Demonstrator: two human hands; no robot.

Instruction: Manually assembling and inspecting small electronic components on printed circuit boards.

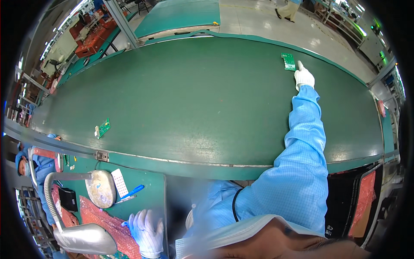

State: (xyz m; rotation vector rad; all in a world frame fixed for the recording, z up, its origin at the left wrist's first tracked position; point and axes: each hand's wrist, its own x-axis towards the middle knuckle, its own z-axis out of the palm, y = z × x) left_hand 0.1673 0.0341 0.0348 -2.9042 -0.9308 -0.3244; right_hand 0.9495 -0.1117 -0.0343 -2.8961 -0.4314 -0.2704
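Note:
My right arm in a blue checked sleeve stretches across the long dark green belt surface (194,99). At its end, my white-gloved right hand (304,77) is just right of a green circuit board (288,61), one finger pointing away from me. A small gap seems to lie between fingers and board; the hand looks open. My gloved left hand (146,233) is low on the left, palm down with fingers spread, beside red bubble wrap (108,224). Something small and blue shows at its left fingertip. Another green circuit board (103,128), with a pale connector, lies at the belt's near left.
Left of my seat, a green-topped bench (148,190) bears a grey gooseneck lamp (86,238), a round stained pad (100,188), a white label sheet (119,183) and a blue pen (133,191). A co-worker in blue (43,168) sits far left. Another person (288,9) walks beyond the belt.

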